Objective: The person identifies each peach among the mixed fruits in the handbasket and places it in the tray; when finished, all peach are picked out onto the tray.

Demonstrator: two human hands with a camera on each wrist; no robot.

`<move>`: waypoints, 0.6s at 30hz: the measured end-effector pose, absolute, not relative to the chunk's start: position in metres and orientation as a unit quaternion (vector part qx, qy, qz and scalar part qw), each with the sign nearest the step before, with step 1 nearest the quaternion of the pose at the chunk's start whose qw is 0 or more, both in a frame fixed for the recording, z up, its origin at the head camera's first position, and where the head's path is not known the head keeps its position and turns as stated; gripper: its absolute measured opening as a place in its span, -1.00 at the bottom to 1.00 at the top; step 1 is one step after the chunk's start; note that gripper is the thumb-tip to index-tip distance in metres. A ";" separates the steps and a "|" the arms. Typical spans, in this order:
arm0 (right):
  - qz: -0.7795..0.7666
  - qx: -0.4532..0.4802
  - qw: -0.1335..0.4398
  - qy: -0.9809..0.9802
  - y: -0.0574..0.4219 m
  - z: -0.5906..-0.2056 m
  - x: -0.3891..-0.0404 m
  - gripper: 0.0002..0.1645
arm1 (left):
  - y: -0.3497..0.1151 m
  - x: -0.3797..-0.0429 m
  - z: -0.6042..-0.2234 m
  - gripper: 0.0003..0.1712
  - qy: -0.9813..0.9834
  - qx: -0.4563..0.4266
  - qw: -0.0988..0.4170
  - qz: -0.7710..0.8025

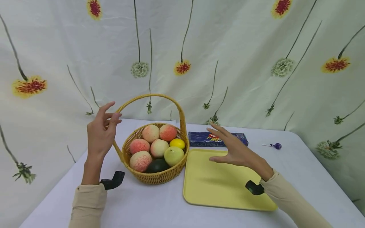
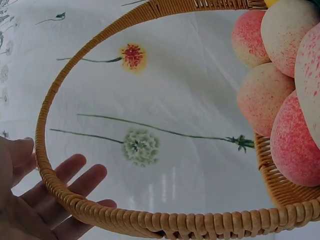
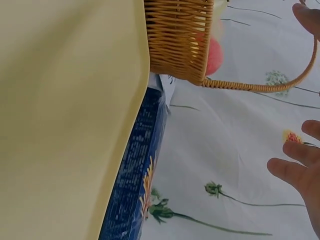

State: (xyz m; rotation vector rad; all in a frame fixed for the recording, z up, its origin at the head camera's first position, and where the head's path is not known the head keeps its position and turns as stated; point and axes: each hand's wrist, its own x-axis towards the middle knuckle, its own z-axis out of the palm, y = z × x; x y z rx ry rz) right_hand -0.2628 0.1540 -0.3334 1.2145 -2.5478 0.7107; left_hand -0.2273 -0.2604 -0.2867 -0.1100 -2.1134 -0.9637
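My left hand (image 1: pixel 101 131) is raised at the left side of the wicker basket's tall handle (image 1: pixel 159 95). In the left wrist view the fingers (image 2: pixel 90 177) stay loosely extended by the handle; whether they touch it I cannot tell. Inside the basket (image 1: pixel 155 179) lie several peaches (image 1: pixel 141 161), a yellow lemon (image 1: pixel 177 143), a pale green round fruit (image 1: pixel 174 155) and a dark green fruit (image 1: pixel 157 166). Over the yellow tray (image 1: pixel 205 190) hovers my right hand (image 1: pixel 236 150), thumb and fingers spread, with nothing held.
Behind the tray lies a dark blue packet (image 1: pixel 199 139) with a red logo. A purple lollipop (image 1: pixel 277 146) is at the right on the white tablecloth (image 1: pixel 148 205). A flowered curtain (image 1: pixel 239 47) hangs right behind the table.
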 end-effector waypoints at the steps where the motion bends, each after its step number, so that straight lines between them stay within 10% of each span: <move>1: 0.251 0.418 0.110 -0.866 0.149 -0.333 -0.265 0.10 | -0.262 -0.227 -0.287 -0.56 -0.834 -0.042 0.392 -0.387; 18: 0.323 0.429 0.044 -0.842 0.070 -0.330 -0.306 0.00 | -0.272 -0.224 -0.287 -0.61 -0.840 -0.055 0.344 -0.415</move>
